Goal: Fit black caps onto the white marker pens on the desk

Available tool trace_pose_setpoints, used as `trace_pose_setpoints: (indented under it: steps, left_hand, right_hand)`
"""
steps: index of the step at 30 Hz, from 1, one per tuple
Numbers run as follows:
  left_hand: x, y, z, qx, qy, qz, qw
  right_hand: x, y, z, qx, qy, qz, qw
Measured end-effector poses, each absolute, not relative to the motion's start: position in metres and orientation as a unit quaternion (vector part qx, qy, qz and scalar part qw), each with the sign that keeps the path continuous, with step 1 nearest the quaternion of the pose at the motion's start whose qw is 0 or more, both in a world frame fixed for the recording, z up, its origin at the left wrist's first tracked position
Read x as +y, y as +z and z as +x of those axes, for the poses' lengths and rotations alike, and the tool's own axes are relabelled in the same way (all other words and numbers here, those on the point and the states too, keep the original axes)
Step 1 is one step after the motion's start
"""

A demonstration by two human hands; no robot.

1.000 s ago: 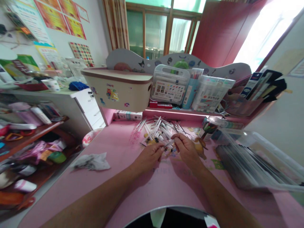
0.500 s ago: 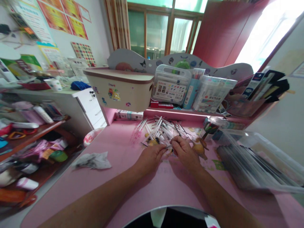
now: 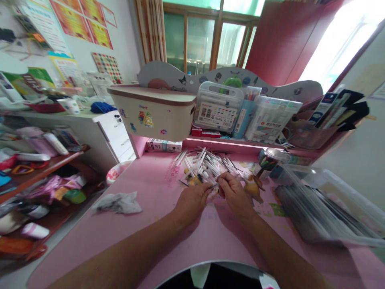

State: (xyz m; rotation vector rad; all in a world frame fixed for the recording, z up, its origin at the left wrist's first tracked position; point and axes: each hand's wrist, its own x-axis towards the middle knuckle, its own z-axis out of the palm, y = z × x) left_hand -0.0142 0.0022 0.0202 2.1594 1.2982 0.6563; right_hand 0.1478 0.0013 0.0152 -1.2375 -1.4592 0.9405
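Close together over the pink desk, both hands pinch one thin, greyish, pen-like stick. My left hand grips its left end between thumb and fingers. At the other end, my right hand has its fingertips closed round it, hiding most of that part. Just beyond the hands lies a loose pile of thin white sticks, some with dark ends, too small to make out exactly.
On the right stands a clear plastic box holding many dark thin sticks. A crumpled white tissue lies at left. Behind the pile, a lidded cream bin and marker cases sit on a shelf. A jar stands back right.
The view has shifted very slightly. Both hands stay at nearly the same spot with the stick between them; the finger positions differ only a little.
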Motion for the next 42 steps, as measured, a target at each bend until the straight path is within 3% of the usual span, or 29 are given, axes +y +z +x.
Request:
trace_pose_setpoints:
  steps: [11,23,27,30,35,39,42]
  left_hand:
    - [-0.002,0.022,-0.014,0.499,0.230,0.798,0.249]
    - [-0.005,0.031,-0.014,0.423,0.303,0.775,0.359]
    - [0.000,0.025,-0.017,0.432,0.301,0.767,0.366]
    - [0.001,0.021,-0.016,0.416,0.322,0.744,0.412]
    - [0.005,0.019,-0.017,0.415,0.394,0.641,0.511]
    - [0.009,0.020,-0.022,0.422,0.416,0.607,0.530]
    - [0.005,0.019,-0.021,0.392,0.400,0.632,0.535]
  right_hand:
    - [0.005,0.010,0.149,-0.605,0.401,-0.492,0.480]
    - [0.005,0.023,0.152,-0.520,0.532,-0.415,0.523]
    - [0.010,0.026,0.161,-0.480,0.506,-0.427,0.575]
    - [0.009,0.037,0.166,-0.493,0.495,-0.433,0.570]
    - [0.001,0.061,0.178,-0.596,0.419,-0.475,0.494]
    - [-0.008,0.071,0.178,-0.771,0.225,-0.516,0.297]
    - [-0.016,0.069,0.166,-0.818,0.148,-0.521,0.194]
